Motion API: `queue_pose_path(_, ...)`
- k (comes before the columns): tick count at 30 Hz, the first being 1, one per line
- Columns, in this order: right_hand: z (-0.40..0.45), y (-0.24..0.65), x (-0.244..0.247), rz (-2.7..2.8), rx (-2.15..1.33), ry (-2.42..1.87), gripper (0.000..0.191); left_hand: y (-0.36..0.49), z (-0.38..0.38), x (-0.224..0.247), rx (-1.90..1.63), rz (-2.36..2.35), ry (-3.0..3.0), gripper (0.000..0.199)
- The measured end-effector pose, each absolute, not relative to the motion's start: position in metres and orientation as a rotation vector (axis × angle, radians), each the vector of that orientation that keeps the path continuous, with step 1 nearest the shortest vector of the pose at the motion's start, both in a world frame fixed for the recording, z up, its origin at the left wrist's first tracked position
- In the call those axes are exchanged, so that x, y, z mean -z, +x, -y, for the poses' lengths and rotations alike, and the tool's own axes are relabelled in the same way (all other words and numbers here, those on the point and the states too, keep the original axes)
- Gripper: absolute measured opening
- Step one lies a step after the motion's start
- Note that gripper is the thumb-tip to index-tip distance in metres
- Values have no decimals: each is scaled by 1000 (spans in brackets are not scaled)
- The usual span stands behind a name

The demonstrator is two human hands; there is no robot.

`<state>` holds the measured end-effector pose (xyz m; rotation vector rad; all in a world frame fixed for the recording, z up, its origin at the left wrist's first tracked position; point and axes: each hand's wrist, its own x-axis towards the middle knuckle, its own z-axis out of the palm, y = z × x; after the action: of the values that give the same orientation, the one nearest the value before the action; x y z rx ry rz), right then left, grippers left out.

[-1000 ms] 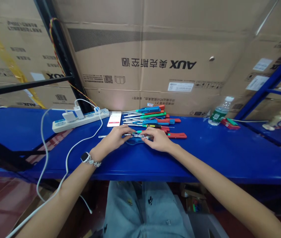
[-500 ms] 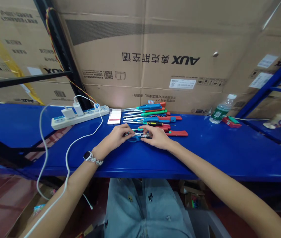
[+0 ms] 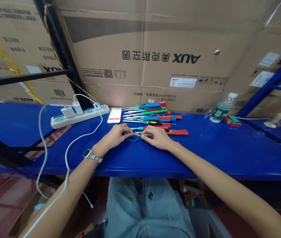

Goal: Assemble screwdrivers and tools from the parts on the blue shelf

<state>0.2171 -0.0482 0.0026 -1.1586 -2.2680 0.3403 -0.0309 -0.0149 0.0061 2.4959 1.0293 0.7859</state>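
Over the blue shelf top [image 3: 130, 162], my left hand [image 3: 117, 135] pinches at the left side of a small tangle of pale, thin pieces [image 3: 137, 134]. My right hand [image 3: 158, 137] faces it from the right, thumb and fingers pressed together on a slim silvery piece. What exactly they hold is too small to tell. A thin blue loop [image 3: 133, 139] lies just below the fingertips. Right behind the hands are several long-nosed lighters [image 3: 154, 112] with red, green and blue handles and metal rods. A yellow-black screwdriver [image 3: 152, 123] lies across them.
A phone [image 3: 114, 116] lies left of the lighters, beside a white power strip [image 3: 85, 115] with plugs. Its white cable [image 3: 67, 158] trails over my left forearm. On the right stand a water bottle [image 3: 222, 109] and a red packet [image 3: 231, 121]. Large cartons [image 3: 110, 36] wall the back.
The fingers of my right hand have drawn closer together, and my left fingertips have shifted slightly. Both hands stay in the same place; the things around them have not moved.
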Motion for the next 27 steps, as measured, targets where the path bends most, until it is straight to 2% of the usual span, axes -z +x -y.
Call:
queue_pose_path(9, 48, 210, -2, 2227, -352, -1269, 16, -35, 12, 0, -772, -1018, 2512, 18)
queue_pose_path(22, 45, 206, -1, 2188, -454, -1340, 19, -36, 13, -4, -762, -1004, 2488, 14)
queue_pose_path(27, 47, 203, -3, 2197, -374, -1408, 16, -36, 14, -5, -740, -1036, 2485, 13)
